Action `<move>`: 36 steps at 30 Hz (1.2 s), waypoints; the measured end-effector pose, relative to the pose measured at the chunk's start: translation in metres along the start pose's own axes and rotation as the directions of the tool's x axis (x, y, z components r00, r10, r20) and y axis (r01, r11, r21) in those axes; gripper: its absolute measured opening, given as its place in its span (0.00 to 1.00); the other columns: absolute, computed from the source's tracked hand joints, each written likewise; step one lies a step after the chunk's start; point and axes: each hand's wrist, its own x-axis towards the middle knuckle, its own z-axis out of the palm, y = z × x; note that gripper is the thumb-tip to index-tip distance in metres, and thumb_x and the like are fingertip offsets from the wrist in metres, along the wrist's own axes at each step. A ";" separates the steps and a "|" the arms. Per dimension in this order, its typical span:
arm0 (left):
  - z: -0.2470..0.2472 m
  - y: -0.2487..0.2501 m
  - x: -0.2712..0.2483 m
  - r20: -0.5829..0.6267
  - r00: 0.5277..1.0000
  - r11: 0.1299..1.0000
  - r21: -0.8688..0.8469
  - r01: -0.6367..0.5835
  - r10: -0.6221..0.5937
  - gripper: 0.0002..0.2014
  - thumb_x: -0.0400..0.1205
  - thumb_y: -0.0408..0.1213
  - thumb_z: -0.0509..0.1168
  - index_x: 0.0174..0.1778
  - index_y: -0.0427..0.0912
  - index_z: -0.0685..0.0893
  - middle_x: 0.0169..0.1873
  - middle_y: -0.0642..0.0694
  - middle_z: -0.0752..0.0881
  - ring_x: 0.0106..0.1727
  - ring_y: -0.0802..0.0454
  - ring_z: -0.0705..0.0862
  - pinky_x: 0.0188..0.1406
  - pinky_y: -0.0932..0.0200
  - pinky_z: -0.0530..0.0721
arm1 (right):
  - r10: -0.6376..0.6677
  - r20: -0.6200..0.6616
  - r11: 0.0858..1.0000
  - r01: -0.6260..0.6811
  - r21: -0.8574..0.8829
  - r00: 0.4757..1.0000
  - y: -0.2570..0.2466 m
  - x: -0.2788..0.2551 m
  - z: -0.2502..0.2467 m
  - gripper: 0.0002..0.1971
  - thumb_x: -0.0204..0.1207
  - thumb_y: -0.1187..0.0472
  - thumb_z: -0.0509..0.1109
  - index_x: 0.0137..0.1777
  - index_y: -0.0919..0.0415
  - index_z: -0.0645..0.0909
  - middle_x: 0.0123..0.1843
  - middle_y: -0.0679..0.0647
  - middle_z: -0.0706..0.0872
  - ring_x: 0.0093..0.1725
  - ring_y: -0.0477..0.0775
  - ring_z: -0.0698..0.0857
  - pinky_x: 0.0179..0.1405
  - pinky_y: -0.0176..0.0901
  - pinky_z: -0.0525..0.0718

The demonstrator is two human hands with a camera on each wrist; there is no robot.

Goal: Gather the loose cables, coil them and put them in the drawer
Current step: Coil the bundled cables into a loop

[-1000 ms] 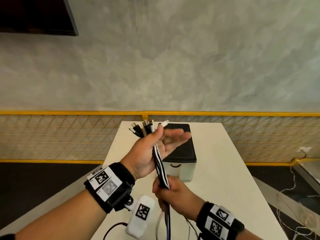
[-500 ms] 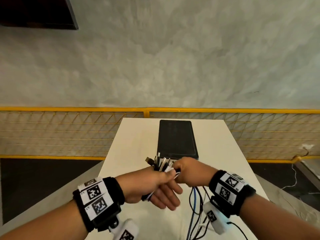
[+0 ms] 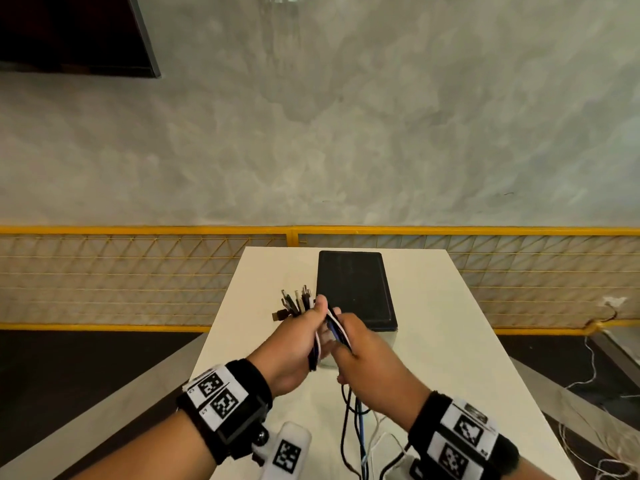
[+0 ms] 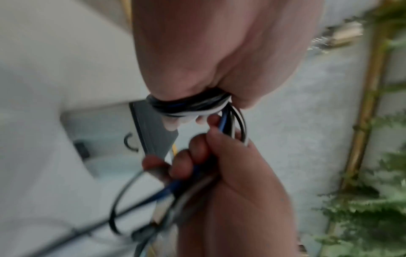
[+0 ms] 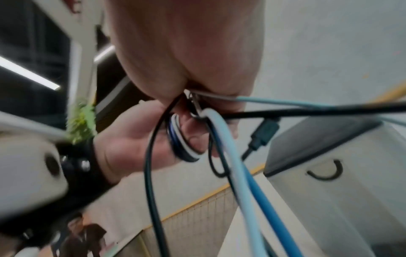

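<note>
Cables (image 3: 332, 325) sit gripped in your left hand (image 3: 294, 344) and right hand (image 3: 370, 358) at frame centre; dangling tails could snag, pulling loops loose.

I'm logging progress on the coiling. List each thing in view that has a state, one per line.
cables: bundled, partly looped round the left hand, tails hanging loose to the table
plug ends: fanned out above the left hand
left hand: grips the bundle
right hand: grips the cables beside the left hand
drawer box: drawer closed, on the table
</note>
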 end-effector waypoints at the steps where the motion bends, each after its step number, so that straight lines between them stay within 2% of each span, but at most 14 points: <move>1: 0.004 0.002 0.001 -0.002 1.000 0.998 -0.065 0.015 -0.015 0.24 0.88 0.53 0.55 0.62 0.37 0.86 0.54 0.41 0.91 0.56 0.49 0.89 0.60 0.50 0.84 | -0.051 -0.036 0.998 0.050 -0.037 0.998 0.001 -0.001 0.004 0.10 0.83 0.61 0.57 0.62 0.48 0.71 0.44 0.51 0.85 0.39 0.54 0.87 0.42 0.55 0.86; 2: 0.007 0.004 0.001 0.001 1.000 0.995 -0.094 0.021 -0.021 0.26 0.87 0.55 0.54 0.62 0.37 0.87 0.55 0.42 0.91 0.56 0.49 0.90 0.58 0.51 0.84 | -0.096 -0.066 0.992 0.090 -0.093 0.993 0.002 -0.003 0.007 0.13 0.84 0.61 0.56 0.66 0.50 0.70 0.47 0.52 0.86 0.41 0.53 0.86 0.43 0.55 0.85; 5: 0.010 0.005 0.000 0.054 0.998 0.988 -0.152 0.025 -0.016 0.27 0.86 0.57 0.56 0.63 0.37 0.88 0.65 0.41 0.88 0.68 0.48 0.84 0.69 0.50 0.79 | -0.200 -0.105 0.943 0.162 -0.292 0.974 0.004 -0.010 0.016 0.22 0.82 0.64 0.54 0.75 0.56 0.66 0.54 0.54 0.84 0.46 0.52 0.84 0.44 0.46 0.84; 8: 0.009 0.003 -0.004 0.155 0.988 0.992 -0.121 0.036 -0.017 0.20 0.86 0.47 0.60 0.67 0.39 0.84 0.67 0.40 0.86 0.69 0.48 0.83 0.71 0.51 0.78 | -0.238 -0.116 0.920 0.185 -0.345 0.964 0.003 -0.014 0.019 0.26 0.79 0.66 0.53 0.79 0.60 0.64 0.62 0.56 0.81 0.52 0.53 0.84 0.48 0.42 0.84; 12: 0.009 0.009 -0.009 0.260 0.963 0.980 -0.198 -0.018 0.070 0.18 0.85 0.35 0.58 0.68 0.33 0.82 0.65 0.37 0.87 0.70 0.45 0.84 0.74 0.48 0.76 | -0.289 -0.173 0.953 0.266 -0.142 0.942 -0.001 -0.018 0.015 0.28 0.74 0.70 0.59 0.76 0.57 0.70 0.63 0.50 0.81 0.59 0.45 0.81 0.58 0.30 0.79; 15: 0.010 0.013 -0.011 0.282 0.949 0.954 -0.297 -0.052 0.140 0.19 0.79 0.32 0.61 0.65 0.31 0.83 0.64 0.34 0.87 0.68 0.42 0.85 0.70 0.44 0.79 | -0.112 -0.249 0.970 0.160 0.183 0.962 0.001 -0.018 0.010 0.22 0.71 0.71 0.67 0.60 0.47 0.77 0.47 0.40 0.87 0.46 0.43 0.86 0.46 0.34 0.84; 18: 0.009 0.010 -0.011 0.271 0.943 0.939 -0.330 -0.099 0.194 0.16 0.77 0.29 0.61 0.58 0.32 0.85 0.60 0.32 0.89 0.66 0.40 0.87 0.64 0.44 0.84 | 0.065 -0.168 0.914 0.009 0.405 0.984 0.003 -0.013 0.007 0.17 0.64 0.72 0.71 0.44 0.51 0.74 0.35 0.47 0.84 0.31 0.46 0.82 0.34 0.46 0.82; 19: 0.009 0.010 -0.010 0.257 0.942 0.933 -0.338 -0.120 0.215 0.14 0.77 0.29 0.61 0.56 0.33 0.85 0.58 0.31 0.90 0.64 0.39 0.88 0.62 0.46 0.86 | 0.110 -0.106 0.883 -0.048 0.467 0.988 0.003 -0.013 0.005 0.15 0.62 0.72 0.72 0.43 0.54 0.73 0.32 0.49 0.82 0.28 0.49 0.79 0.32 0.49 0.80; 21: 0.008 0.012 -0.008 0.224 0.939 0.913 -0.373 -0.166 0.262 0.11 0.77 0.28 0.61 0.52 0.33 0.85 0.52 0.32 0.92 0.60 0.38 0.89 0.60 0.49 0.88 | 0.183 0.093 0.793 -0.203 0.574 0.979 0.003 -0.015 0.001 0.12 0.63 0.70 0.72 0.44 0.60 0.75 0.30 0.56 0.81 0.25 0.53 0.78 0.28 0.45 0.79; 24: 0.004 0.021 -0.005 0.212 0.933 0.888 -0.422 -0.181 0.291 0.10 0.77 0.28 0.61 0.44 0.34 0.88 0.41 0.35 0.93 0.51 0.38 0.93 0.55 0.46 0.90 | 0.147 0.399 0.698 -0.381 0.607 0.905 -0.001 -0.023 0.001 0.02 0.70 0.65 0.70 0.41 0.61 0.80 0.28 0.59 0.82 0.25 0.55 0.81 0.28 0.40 0.80; 26: 0.003 0.027 -0.008 0.218 0.934 0.906 -0.380 -0.186 0.283 0.10 0.78 0.32 0.61 0.43 0.36 0.88 0.33 0.40 0.90 0.42 0.42 0.93 0.47 0.47 0.92 | 0.097 0.484 0.685 -0.411 0.602 0.870 0.000 -0.025 0.003 0.01 0.72 0.64 0.69 0.40 0.59 0.82 0.28 0.58 0.83 0.27 0.55 0.84 0.31 0.40 0.81; 29: 0.004 0.033 -0.012 0.219 0.940 0.913 -0.372 -0.167 0.261 0.12 0.79 0.38 0.61 0.45 0.36 0.89 0.25 0.48 0.82 0.26 0.52 0.85 0.30 0.56 0.88 | 0.071 0.558 0.730 -0.425 0.536 0.826 0.006 -0.022 0.001 0.04 0.73 0.68 0.69 0.43 0.60 0.84 0.28 0.56 0.85 0.28 0.53 0.86 0.31 0.38 0.80; 32: 0.000 0.038 -0.011 0.279 0.931 0.903 -0.416 -0.104 0.236 0.14 0.81 0.40 0.62 0.43 0.37 0.90 0.20 0.52 0.76 0.17 0.59 0.75 0.20 0.62 0.79 | 0.135 0.612 0.832 -0.424 0.357 0.779 0.017 -0.020 0.000 0.04 0.72 0.67 0.71 0.44 0.61 0.86 0.26 0.55 0.85 0.27 0.51 0.84 0.30 0.38 0.77; 36: -0.011 0.027 -0.018 0.560 0.825 0.972 -0.227 0.064 0.076 0.13 0.76 0.45 0.75 0.43 0.37 0.87 0.18 0.53 0.74 0.14 0.62 0.72 0.21 0.63 0.78 | 0.281 0.509 0.925 -0.370 0.082 0.814 0.036 -0.005 -0.014 0.03 0.66 0.58 0.77 0.38 0.55 0.85 0.24 0.56 0.77 0.20 0.49 0.76 0.25 0.38 0.70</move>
